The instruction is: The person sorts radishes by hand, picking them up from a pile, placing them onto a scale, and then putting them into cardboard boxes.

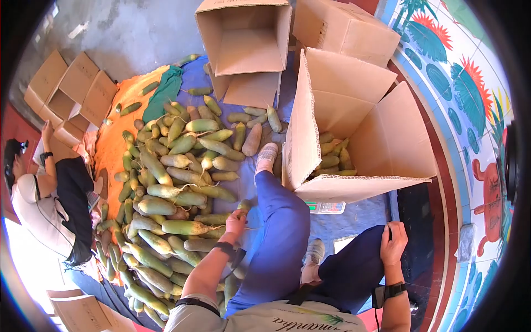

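Beside a large pile of green radishes (166,191), my left hand (235,222) is closed around a green radish (244,205); its top end and thin root show past the fingers. My right hand (393,243) rests on my right knee with its fingers curled and nothing visible in them. In front of my legs stands a tall open cardboard box (381,146), with several green radishes (336,155) at its bottom. Part of a scale (326,207) with a display and keys shows under the box's near edge.
Blue sheeting (354,216) and an orange cloth (113,146) cover the floor. Open boxes (243,44) stand at the back, and more cartons (72,91) at the left. Another person (47,205) sits left of the pile. A painted tile wall (470,105) runs along the right.
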Demonstrator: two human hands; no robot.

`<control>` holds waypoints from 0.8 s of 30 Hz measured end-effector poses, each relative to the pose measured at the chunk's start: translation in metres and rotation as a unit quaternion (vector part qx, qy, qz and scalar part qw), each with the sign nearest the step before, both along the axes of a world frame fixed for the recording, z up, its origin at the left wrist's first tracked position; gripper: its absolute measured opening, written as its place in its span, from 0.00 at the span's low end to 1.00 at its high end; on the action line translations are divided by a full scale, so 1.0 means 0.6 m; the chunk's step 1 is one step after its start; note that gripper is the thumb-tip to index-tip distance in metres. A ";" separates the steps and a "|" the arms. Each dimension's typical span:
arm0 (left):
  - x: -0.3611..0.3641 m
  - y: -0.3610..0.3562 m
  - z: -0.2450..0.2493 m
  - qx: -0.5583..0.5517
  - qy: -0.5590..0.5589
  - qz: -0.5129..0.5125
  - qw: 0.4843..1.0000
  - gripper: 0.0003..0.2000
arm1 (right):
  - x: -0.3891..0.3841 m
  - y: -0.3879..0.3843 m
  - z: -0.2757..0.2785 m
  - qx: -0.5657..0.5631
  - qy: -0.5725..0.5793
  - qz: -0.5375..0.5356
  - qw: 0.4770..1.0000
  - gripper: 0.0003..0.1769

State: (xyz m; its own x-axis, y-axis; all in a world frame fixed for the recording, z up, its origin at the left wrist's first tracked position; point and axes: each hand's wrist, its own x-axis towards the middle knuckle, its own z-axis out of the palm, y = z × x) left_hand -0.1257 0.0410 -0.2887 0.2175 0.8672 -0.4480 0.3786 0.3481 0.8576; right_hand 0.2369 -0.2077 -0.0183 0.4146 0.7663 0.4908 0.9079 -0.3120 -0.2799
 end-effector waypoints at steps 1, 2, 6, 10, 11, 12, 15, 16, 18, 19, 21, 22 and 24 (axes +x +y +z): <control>-0.008 0.002 0.001 0.004 0.003 -0.003 1.000 0.10 | -0.001 -0.001 0.000 0.004 0.003 -0.003 1.000 0.02; -0.019 0.005 0.000 -0.008 -0.003 -0.006 1.000 0.10 | -0.001 -0.001 -0.001 0.010 -0.001 -0.001 1.000 0.03; -0.042 -0.001 0.092 -0.043 -0.008 -0.030 0.999 0.10 | -0.001 -0.002 -0.004 0.024 -0.003 -0.005 1.000 0.03; -0.073 0.001 0.121 -0.064 -0.024 -0.035 0.997 0.09 | 0.002 -0.004 -0.010 0.033 -0.012 0.000 0.999 0.04; -0.080 0.001 0.135 -0.061 -0.034 -0.025 0.997 0.10 | 0.002 -0.004 -0.009 0.038 -0.014 -0.001 0.999 0.04; -0.085 0.001 0.153 -0.057 -0.044 -0.015 0.997 0.10 | 0.001 -0.006 -0.011 0.037 -0.009 -0.011 0.999 0.04; -0.096 0.009 0.195 -0.023 -0.032 -0.012 0.999 0.10 | 0.003 -0.008 -0.013 0.048 -0.004 -0.021 0.999 0.04; -0.101 0.013 0.204 -0.004 -0.045 0.005 0.999 0.10 | 0.003 -0.009 -0.014 0.056 -0.010 -0.018 0.998 0.04; -0.115 0.027 0.210 0.025 -0.045 0.005 0.999 0.09 | 0.003 -0.010 -0.016 0.063 -0.010 -0.022 0.998 0.04; -0.120 0.033 0.218 0.039 -0.032 0.019 0.999 0.09 | 0.003 -0.010 -0.017 0.067 -0.008 -0.021 0.997 0.04; -0.106 0.029 0.262 0.050 -0.032 0.045 0.997 0.10 | 0.000 -0.010 -0.014 0.081 -0.006 -0.021 0.997 0.05; -0.101 0.027 0.280 0.049 -0.029 0.039 0.998 0.10 | -0.001 -0.011 -0.013 0.080 -0.003 -0.027 0.996 0.05; -0.099 0.028 0.304 0.088 -0.056 0.050 0.993 0.09 | 0.000 -0.012 -0.013 0.083 -0.002 -0.023 0.996 0.05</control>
State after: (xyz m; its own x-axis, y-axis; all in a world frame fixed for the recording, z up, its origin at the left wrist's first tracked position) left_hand -0.1850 0.0578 -0.1063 0.1651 0.9498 -0.2657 0.2489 0.2206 0.9431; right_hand 0.2368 -0.2150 -0.0264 0.4449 0.6548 0.6110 0.8951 -0.3024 -0.3276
